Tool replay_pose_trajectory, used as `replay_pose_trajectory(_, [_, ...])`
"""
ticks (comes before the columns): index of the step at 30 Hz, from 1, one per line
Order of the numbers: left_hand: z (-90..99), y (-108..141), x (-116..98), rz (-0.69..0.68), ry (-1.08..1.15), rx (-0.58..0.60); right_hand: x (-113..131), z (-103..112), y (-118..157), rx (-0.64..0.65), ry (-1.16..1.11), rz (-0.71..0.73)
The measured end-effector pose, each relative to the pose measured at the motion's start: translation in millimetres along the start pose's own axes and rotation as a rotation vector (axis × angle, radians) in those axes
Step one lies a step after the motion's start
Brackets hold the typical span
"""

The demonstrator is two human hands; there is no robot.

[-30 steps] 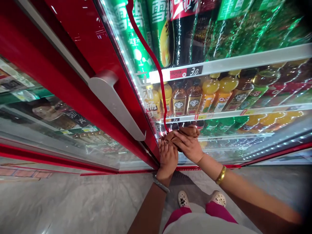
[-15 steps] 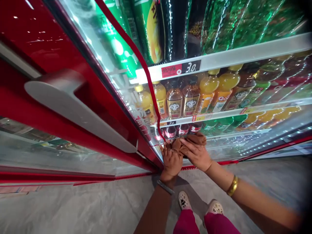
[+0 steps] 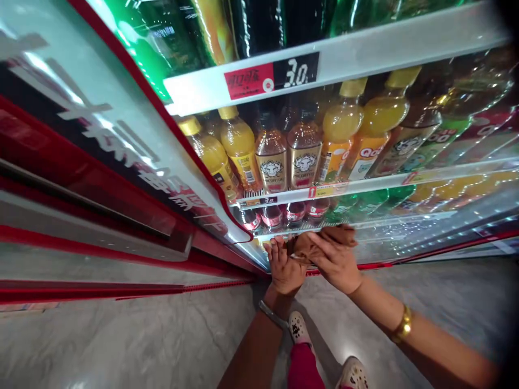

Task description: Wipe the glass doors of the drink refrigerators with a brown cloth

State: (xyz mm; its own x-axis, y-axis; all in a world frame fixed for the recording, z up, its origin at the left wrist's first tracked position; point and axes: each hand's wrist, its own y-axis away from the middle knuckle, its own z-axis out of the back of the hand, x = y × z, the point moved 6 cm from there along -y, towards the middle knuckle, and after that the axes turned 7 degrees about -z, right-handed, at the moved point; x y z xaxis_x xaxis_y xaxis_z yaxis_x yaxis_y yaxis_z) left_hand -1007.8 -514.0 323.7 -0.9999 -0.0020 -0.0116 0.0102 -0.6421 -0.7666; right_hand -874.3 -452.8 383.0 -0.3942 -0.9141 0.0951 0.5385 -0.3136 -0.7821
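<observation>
Brown cloth (image 3: 302, 246) bunched under the right grip (image 3: 338, 267), which is laid across its middle; can't tell if clenched. Left grip (image 3: 287, 273) loose, spread out right beside the cloth's left end. Drink bottles (image 3: 305, 162) on a shelf (image 3: 287, 198) beyond both.
</observation>
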Motion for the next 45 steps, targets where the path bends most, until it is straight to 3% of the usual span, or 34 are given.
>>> replay_pose_trajectory(3, [-7.8, 8.3, -15.2, 0.039, 0.007, 0.008, -10.2, -8.4, 20.9, 0.105, 0.052, 0.096])
replay_pose_trajectory(5, [-11.5, 8.3, -30.8, 0.033, 0.020, 0.019, -32.0, 3.7, 34.1, 0.143, 0.072, 0.094])
replay_pose_trajectory(10, [-16.0, -17.0, -76.4, -0.021, 0.099, 0.023, -77.1, 53.7, 31.5, -0.028, -0.004, -0.037])
replay_pose_trajectory(14, [-24.2, -28.6, -94.9, 0.079, 0.126, 0.048, -77.3, 44.6, 34.3, -0.045, -0.007, -0.062])
replay_pose_trajectory(18, [-38.2, -19.0, -118.4, 0.061, 0.086, 0.169, -91.4, 40.4, 69.5, 0.066, 0.041, 0.021])
replay_pose_trajectory(21, [-49.2, -21.0, -141.2, 0.005, 0.093, 0.256, -121.4, 68.6, 80.6, 0.064, 0.002, -0.025])
replay_pose_trajectory(25, [-55.7, -54.4, -161.4, 0.048, 0.131, 0.222, -148.6, 102.4, 59.5, -0.095, -0.033, -0.155])
replay_pose_trajectory(29, [-62.4, -78.8, -172.0, 0.159, 0.150, 0.216, -149.9, 88.3, 60.5, -0.088, -0.028, -0.144])
replay_pose_trajectory(32, [-74.7, -72.8, -188.1, 0.106, 0.123, 0.305, -160.7, 84.3, 90.3, -0.062, -0.025, -0.061])
replay_pose_trajectory(34, [-83.8, -65.7, -202.3, 0.049, 0.114, 0.347, -178.7, 95.7, 108.8, -0.049, 0.001, -0.042])
replay_pose_trajectory(36, [-89.8, -65.0, -218.1, 0.007, 0.107, 0.336, -199.0, 115.5, 115.4, -0.058, 0.027, -0.059])
replay_pose_trajectory(40, [-93.4, -86.3, -246.2, -0.012, 0.090, 0.227, -220.3, 150.9, 95.2, -0.240, 0.007, -0.144])
replay_pose_trajectory(42, [-94.7, -96.3, -251.4, 0.047, 0.089, 0.189, -220.0, 149.0, 85.7, -0.259, -0.026, -0.197])
replay_pose_trajectory(45, [-98.3, -94.6, -254.7, 0.099, 0.084, 0.183, -217.2, 129.3, 95.6, -0.130, -0.055, -0.236])
